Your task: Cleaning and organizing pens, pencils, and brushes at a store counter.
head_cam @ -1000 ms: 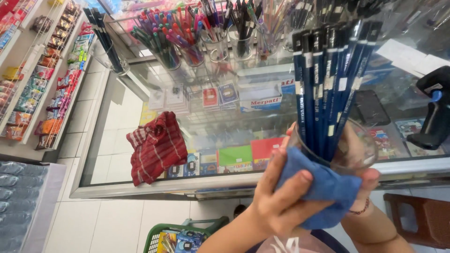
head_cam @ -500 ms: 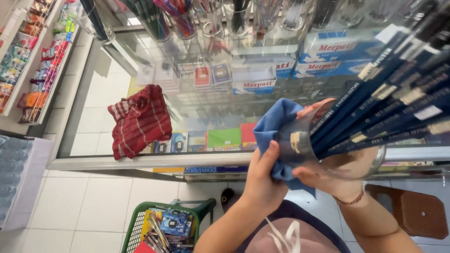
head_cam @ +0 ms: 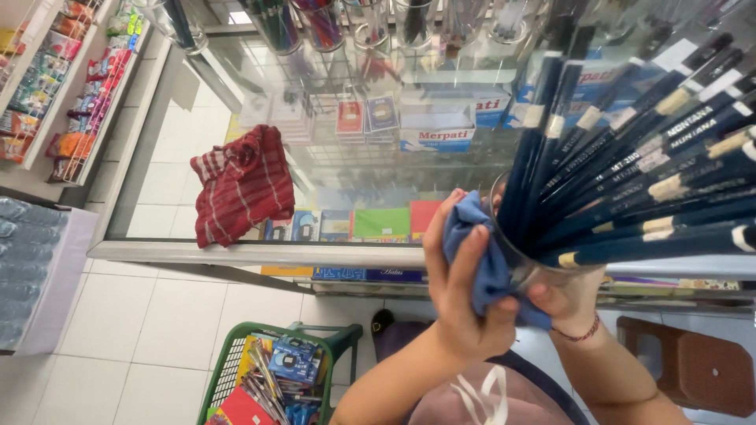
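A clear glass cup (head_cam: 526, 264) full of dark blue pencils (head_cam: 630, 173) is held up close to the camera, right of centre in the frame. The pencils fan out toward the upper right corner, with pale bands near their ends. The cup is gripped from below by the right hand (head_cam: 568, 301), its fingers closed around the base; a thin dark bracelet (head_cam: 581, 335) is seen on that wrist. A blue cloth (head_cam: 480, 264) is pressed against the left side of the cup by the left hand (head_cam: 461, 295), whose fingers are curled over the cloth and closed on it. Part of the cloth is wrapped under the cup, between the two hands.

Behind the hands, a glass display counter (head_cam: 260, 252) is seen across the middle of the frame, with small boxes and coloured packs inside it. A red striped cloth (head_cam: 242, 182) is draped on the counter top, left of centre, well apart from the hands. More clear cups of pens (head_cam: 319, 24) are lined along the top edge. At the bottom, left of centre, a green shopping basket (head_cam: 228, 366) filled with stationery stands on the white tiled floor. A brown stool (head_cam: 701, 370) is seen at the lower right, and shelves of goods (head_cam: 59, 94) at the upper left.
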